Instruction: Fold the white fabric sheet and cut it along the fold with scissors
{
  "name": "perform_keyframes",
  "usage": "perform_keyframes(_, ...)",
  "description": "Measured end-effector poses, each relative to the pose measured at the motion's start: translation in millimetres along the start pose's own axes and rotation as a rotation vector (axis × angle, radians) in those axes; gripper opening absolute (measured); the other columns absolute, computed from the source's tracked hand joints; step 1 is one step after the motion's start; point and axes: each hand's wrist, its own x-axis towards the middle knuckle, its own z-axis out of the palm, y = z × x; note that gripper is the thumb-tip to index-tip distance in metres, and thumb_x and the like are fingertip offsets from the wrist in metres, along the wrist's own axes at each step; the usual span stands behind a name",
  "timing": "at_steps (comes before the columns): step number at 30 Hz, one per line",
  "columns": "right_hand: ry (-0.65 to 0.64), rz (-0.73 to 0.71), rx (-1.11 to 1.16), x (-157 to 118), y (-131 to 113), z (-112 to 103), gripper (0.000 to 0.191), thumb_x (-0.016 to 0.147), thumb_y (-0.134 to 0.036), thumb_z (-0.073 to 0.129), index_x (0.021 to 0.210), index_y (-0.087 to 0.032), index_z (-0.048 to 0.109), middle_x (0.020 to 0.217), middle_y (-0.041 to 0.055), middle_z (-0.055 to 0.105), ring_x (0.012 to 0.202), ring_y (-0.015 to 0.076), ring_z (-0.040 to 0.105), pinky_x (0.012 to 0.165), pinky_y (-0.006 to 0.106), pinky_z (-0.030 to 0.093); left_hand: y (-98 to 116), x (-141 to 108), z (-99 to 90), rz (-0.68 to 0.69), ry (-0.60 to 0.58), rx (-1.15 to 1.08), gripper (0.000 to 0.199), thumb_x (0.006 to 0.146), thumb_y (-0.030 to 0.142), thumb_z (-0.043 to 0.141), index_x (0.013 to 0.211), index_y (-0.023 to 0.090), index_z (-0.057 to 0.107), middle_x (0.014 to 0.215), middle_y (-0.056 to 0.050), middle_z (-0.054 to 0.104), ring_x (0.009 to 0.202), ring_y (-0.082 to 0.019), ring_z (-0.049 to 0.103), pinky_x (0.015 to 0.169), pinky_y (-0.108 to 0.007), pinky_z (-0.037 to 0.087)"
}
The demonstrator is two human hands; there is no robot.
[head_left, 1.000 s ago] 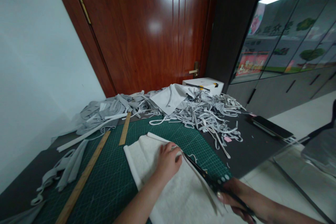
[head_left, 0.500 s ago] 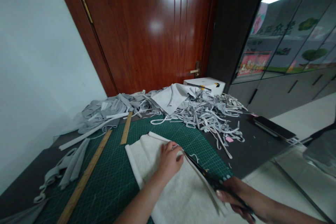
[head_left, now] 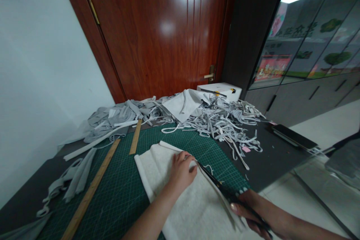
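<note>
An off-white piece of cloth [head_left: 191,206] lies on the green cutting mat [head_left: 123,180], its near right corner hanging past the mat. My left hand [head_left: 182,170] rests on the cloth, fingers bent and pinching its right edge. Black scissors [head_left: 225,191] are in my right hand [head_left: 250,210], fingers wrapped round the handles. Their blades run along the right edge of the cloth, tips close to my left fingertips. A thin curled strip [head_left: 208,168] lies beside the blades.
Grey and white cloth strips [head_left: 216,116] are heaped at the back, before a white box [head_left: 233,92]. Two wooden rulers, a long one [head_left: 92,187] and a short one [head_left: 135,137], lie on the mat's left. A dark flat device [head_left: 294,137] sits at the table's right edge.
My right hand and the scissors have shifted very slightly. My left hand and the cloth stay where they were.
</note>
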Motion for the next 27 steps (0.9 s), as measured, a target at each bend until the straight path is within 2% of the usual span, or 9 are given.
perform_keyframes(6,-0.04,-0.008,-0.017,3,2,-1,0.055,0.064,-0.073,0.057,0.068,-0.021,0.041,0.041,-0.01,0.043,0.026,0.0019,0.03,0.025,0.014,0.029,2,2,-2.0,-0.045,-0.009,-0.004,0.017,0.074,0.016,0.064,0.089,0.021,0.06,0.102,-0.004,0.055,0.104,-0.021,0.052,0.097,-0.037,0.039)
perform_keyframes(10,-0.005,0.032,-0.016,3,2,-2,0.056,0.062,-0.074,0.057,0.066,-0.021,0.039,0.044,-0.0088,0.044,0.028,0.0021,0.033,0.024,0.014,0.028,2,2,-1.5,-0.06,0.001,-0.022,0.018,0.074,0.017,0.064,0.091,0.02,0.059,0.105,-0.004,0.054,0.105,-0.019,0.052,0.095,-0.031,0.043)
perform_keyframes(17,-0.007,0.04,0.057,0,-2,-4,0.063,0.055,-0.077,0.063,0.072,-0.021,0.039,0.047,-0.0105,0.043,0.029,0.0005,0.031,0.024,0.013,0.028,-2,1,-12.2,0.01,-0.08,0.129,0.024,0.081,0.028,0.064,0.103,0.02,0.063,0.114,-0.006,0.058,0.11,-0.024,0.052,0.099,-0.035,0.041)
perform_keyframes(19,-0.011,0.038,0.057,0,-1,-5,0.063,0.055,-0.077,0.064,0.071,-0.021,0.039,0.046,-0.0104,0.044,0.028,0.0007,0.032,0.024,0.013,0.028,-6,3,-16.4,0.046,-0.123,0.137,0.021,0.086,0.024,0.057,0.105,0.021,0.064,0.116,-0.005,0.059,0.11,-0.023,0.053,0.097,-0.035,0.042)
perform_keyframes(22,-0.019,0.031,0.053,3,1,-7,0.063,0.056,-0.077,0.064,0.07,-0.021,0.039,0.044,-0.0103,0.044,0.028,0.0011,0.033,0.024,0.013,0.029,-13,7,-19.2,0.082,-0.159,0.13,0.028,0.089,0.01,0.045,0.106,0.021,0.065,0.114,-0.005,0.059,0.107,-0.019,0.054,0.095,-0.031,0.044)
perform_keyframes(27,-0.031,-0.012,0.055,5,1,-8,0.062,0.057,-0.076,0.064,0.07,-0.021,0.039,0.043,-0.0106,0.043,0.028,0.0009,0.031,0.024,0.012,0.028,-15,9,-17.1,0.083,-0.132,0.193,0.022,0.087,0.011,0.049,0.103,0.019,0.063,0.109,-0.006,0.058,0.106,-0.02,0.053,0.095,-0.032,0.043)
